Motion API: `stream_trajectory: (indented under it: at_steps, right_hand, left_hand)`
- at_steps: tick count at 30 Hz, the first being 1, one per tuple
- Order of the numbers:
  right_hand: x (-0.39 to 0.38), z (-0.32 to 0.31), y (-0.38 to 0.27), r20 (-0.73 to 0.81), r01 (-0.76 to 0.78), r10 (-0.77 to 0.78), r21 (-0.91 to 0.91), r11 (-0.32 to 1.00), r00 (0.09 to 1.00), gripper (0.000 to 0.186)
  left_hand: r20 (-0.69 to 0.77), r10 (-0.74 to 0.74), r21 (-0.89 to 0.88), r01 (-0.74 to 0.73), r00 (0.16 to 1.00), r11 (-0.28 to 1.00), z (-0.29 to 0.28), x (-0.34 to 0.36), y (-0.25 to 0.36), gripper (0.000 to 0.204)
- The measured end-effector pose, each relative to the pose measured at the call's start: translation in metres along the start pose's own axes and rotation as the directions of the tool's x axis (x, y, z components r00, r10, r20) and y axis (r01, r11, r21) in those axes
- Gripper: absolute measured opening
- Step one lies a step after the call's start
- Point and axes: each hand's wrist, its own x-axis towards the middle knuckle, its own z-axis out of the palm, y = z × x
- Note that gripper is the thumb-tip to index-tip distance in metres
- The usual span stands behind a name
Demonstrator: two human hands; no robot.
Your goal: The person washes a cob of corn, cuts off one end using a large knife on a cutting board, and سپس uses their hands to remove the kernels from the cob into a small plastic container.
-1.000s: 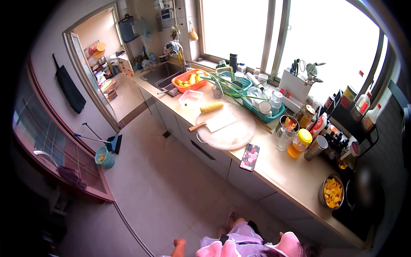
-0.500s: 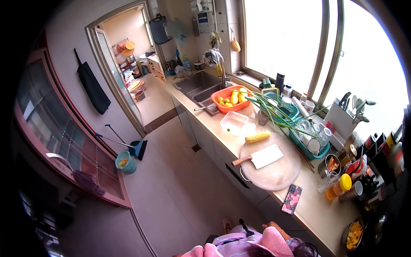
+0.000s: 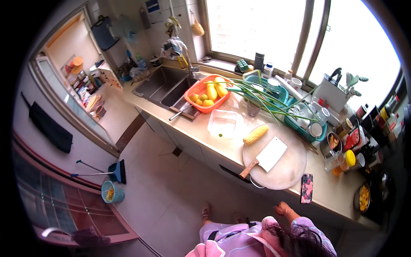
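My right hand hangs at the counter's front edge, below the phone and the cutting board. Its fingers are curled in and nothing shows in them. My left hand is out of sight; only pink and lilac clothing appears at the lower edge. Nearest on the counter is a round cutting board. Across it lies a cleaver, its wooden handle over the front rim. An ear of corn rests at the board's far left side. Right of the board lies a phone in a floral case.
A clear plastic container stands left of the corn. Beyond are an orange basket of fruit, a sink, green onions and a teal dish rack. Jars and a pan line the right. A bin is on the floor.
The view has turned and come nearer the counter, so the board and cleaver appear rotated. My right hand shows more fully, along the counter's front. Nothing on the counter has visibly been moved.
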Motion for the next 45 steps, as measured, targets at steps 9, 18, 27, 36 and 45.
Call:
stream_trajectory:
  at_steps: [9, 18, 27, 36, 45]
  right_hand:
    - [-0.085, 0.097, -0.095, -0.107, -0.232, 0.276, 0.308, 0.923, 0.955, 0.032]
    - [-0.113, 0.047, -0.196, -0.372, -0.062, 0.245, 0.441, 0.896, 0.895, 0.028]
    - [-0.133, 0.003, -0.213, -0.537, 0.032, 0.247, 0.456, 0.889, 0.807, 0.022]
    - [-0.122, -0.041, -0.211, -0.558, 0.128, 0.116, 0.378, 0.917, 0.822, 0.019]
    - [-0.082, -0.117, -0.261, -0.682, 0.278, -0.076, 0.191, 0.941, 0.728, 0.018]
  left_hand:
    - [-0.015, -0.001, -0.002, 0.001, 1.0, 1.0, -0.094, 0.151, 0.103, 0.024]
    - [0.112, 0.545, 0.006, -0.549, 0.831, 0.836, -0.037, 0.143, 0.318, 0.015]
    - [0.347, 0.938, -0.093, -0.995, 0.0, 0.034, 0.08, -0.11, 0.469, 0.036]
    - [0.331, 0.936, 0.128, -0.989, 0.116, 0.077, 0.142, -0.154, 0.54, 0.045]
    - [0.412, 0.895, -0.092, -0.97, 0.169, 0.226, 0.16, -0.133, 0.558, 0.015]
